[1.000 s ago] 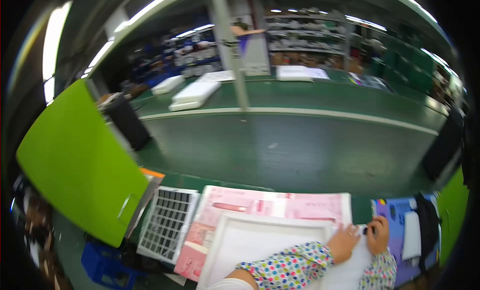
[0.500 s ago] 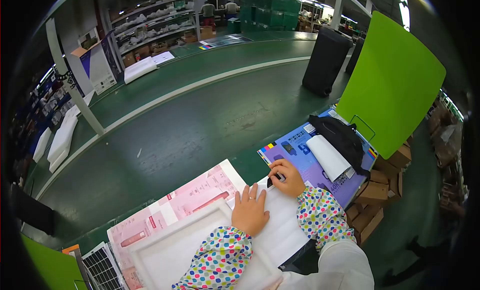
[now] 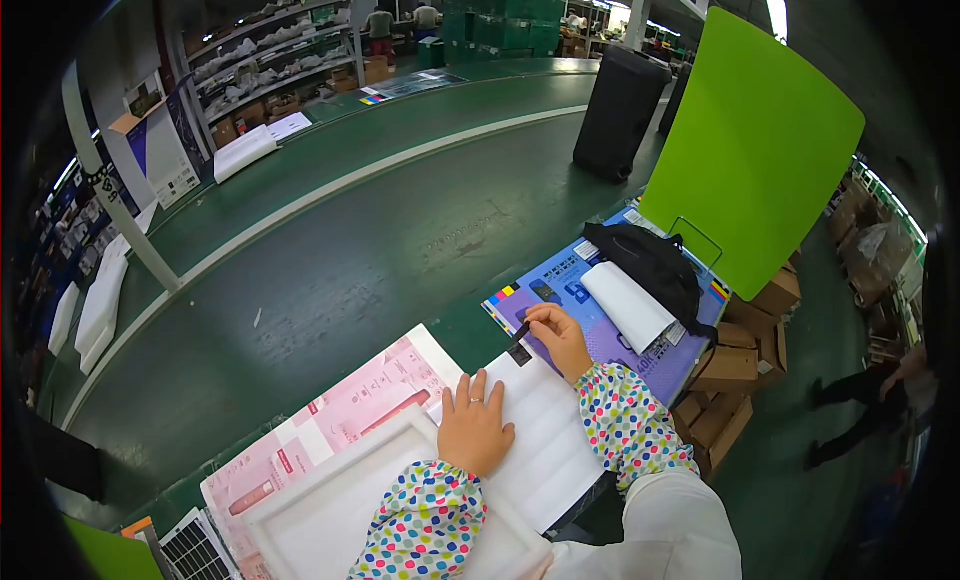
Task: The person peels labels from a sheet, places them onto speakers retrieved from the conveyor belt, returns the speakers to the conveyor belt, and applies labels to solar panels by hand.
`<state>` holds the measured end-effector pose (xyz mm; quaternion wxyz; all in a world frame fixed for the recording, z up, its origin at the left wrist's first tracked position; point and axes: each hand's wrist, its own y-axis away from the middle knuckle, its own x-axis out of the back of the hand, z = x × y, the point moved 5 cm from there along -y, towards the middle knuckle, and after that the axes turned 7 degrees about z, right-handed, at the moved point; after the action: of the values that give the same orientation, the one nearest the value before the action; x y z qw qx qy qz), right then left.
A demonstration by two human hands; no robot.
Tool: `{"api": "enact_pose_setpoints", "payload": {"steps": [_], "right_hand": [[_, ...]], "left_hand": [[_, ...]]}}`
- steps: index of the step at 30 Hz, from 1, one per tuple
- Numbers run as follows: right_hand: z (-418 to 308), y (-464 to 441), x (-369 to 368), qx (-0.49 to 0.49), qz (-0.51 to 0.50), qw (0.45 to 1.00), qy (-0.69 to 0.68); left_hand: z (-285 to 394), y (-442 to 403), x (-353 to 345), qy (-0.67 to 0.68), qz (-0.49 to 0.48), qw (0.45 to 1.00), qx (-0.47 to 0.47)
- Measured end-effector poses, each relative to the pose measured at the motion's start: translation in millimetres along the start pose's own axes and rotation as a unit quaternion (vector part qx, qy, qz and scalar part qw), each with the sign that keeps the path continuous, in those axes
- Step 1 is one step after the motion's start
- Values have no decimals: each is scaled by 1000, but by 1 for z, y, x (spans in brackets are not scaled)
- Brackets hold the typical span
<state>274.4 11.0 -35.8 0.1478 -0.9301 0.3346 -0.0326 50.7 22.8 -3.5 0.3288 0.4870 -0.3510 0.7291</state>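
Note:
My left hand lies flat with fingers spread on a white foam-like wrap, near its left side. At the wrap's far end, my right hand pinches a small dark strip between thumb and fingers. Just below that strip, a black square patch sits on the wrap's far edge. Something black shows under the wrap's near corner. A white foam frame rests to the left, partly beneath my left forearm, on top of a pink printed box.
A purple-blue printed box on the right bears a black bag and a white roll. Behind it stand a green panel and a black speaker-like case. The green conveyor runs across; cartons sit at right.
The view has shifted, moving the scene left. My right hand has lifted slightly off the wrap's far edge, and the black patch there now shows. My left hand stays flat on the wrap.

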Motion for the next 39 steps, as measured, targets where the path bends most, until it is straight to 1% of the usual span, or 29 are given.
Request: {"api": "enact_pose_setpoints", "payload": {"steps": [2,5,9,16,20,23,32,34,39], "right_hand": [[2,0,-1,18,5,1000,-1],[0,2,-4,73,-11,993,91],[-18,10,-14,82,-51,988,124],[-24,11,-16,84,-56,986,135],[-20,12,-15,49,-77,987,132],[-19,11,-16,75,-67,986,131],[-14,10,-16,61,-62,992,92],[-13,9,-15,81,-60,990,102],[-12,9,-15,86,-63,989,107]], "left_hand": [[-1,0,0,4,-2,1000,5],[1,0,2,4,-3,1000,3],[1,0,0,-2,-8,1000,1],[1,1,0,-4,-6,1000,-6],[1,1,0,-15,-4,1000,-11],[1,1,0,-15,-5,1000,-8],[3,2,1,2,-13,1000,0],[2,0,2,2,-15,1000,1],[-1,1,-4,16,13,1000,-23]]}}
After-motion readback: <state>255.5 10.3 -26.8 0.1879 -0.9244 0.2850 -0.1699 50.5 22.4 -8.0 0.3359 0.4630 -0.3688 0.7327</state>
